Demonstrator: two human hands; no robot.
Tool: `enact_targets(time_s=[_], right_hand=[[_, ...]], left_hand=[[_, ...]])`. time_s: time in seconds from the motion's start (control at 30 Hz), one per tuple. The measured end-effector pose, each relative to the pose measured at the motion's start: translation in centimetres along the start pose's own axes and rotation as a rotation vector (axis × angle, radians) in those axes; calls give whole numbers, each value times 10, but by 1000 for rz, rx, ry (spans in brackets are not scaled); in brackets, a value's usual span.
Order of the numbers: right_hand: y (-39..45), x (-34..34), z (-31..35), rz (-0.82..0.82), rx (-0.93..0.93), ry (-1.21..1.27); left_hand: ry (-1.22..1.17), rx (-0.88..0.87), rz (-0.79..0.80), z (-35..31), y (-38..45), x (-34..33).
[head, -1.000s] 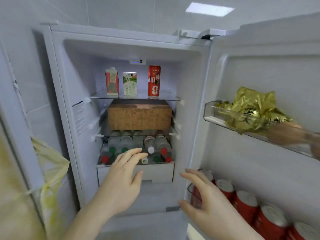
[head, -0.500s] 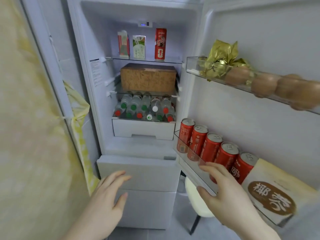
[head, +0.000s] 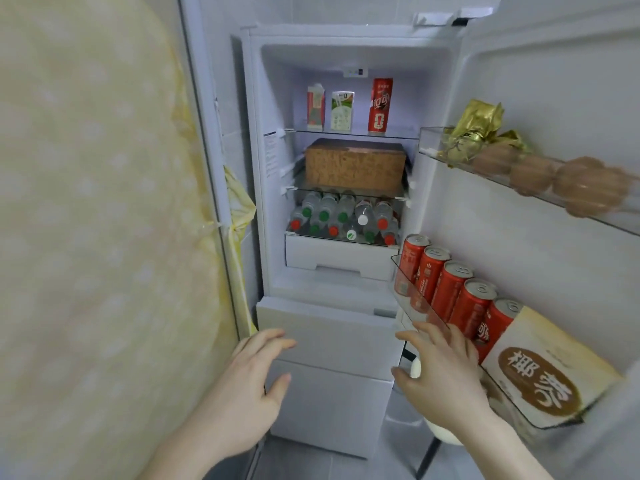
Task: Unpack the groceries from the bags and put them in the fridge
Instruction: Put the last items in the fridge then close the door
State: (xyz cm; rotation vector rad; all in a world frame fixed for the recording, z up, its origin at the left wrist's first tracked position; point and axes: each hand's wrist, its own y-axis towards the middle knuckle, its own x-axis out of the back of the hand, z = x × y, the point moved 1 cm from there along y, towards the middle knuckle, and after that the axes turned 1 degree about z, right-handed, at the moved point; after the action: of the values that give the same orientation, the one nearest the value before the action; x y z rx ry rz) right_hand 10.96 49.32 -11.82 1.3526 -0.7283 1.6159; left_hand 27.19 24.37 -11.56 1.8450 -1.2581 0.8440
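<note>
Fridge [head: 263,168] open, door swung right. Left hand [head: 242,386] spread, empty, hovers before lower drawer front [head: 332,337]. Right hand [head: 446,372] spread, empty, fingertips near lower door bin [head: 412,303]. Bin holds red cans [head: 446,285], beige packet [head: 547,368]. Upper door bin [head: 429,140]: gold wrapper [head: 478,123], eggs [head: 533,174]. Shelves: cartons [head: 316,107], tall can [head: 380,105], brown box [head: 355,164], bottles [head: 343,216]. Yellow bag [head: 239,202] hangs at left.

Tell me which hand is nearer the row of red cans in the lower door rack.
Right. The right hand reaches the lower door rack, fingers just below the row of red cans. The left hand is farther off, before the closed lower drawer.
</note>
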Motion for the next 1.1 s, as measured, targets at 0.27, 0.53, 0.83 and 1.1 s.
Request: enact_targets(time_s=[0.27,0.53,0.83,1.1], right_hand=[[2,-13,77,13,78,190],[-25,-23,148,53,129,364],[-25,-17,172,137,158,269],[-51,-6,198,-64,498,390]], left_hand=[[-4,35,18,28,-39,32],[-22,54,-24,57,-66,72],[-26,31,-4,75,-79,80],[-76,5,-36,73,-69,87]])
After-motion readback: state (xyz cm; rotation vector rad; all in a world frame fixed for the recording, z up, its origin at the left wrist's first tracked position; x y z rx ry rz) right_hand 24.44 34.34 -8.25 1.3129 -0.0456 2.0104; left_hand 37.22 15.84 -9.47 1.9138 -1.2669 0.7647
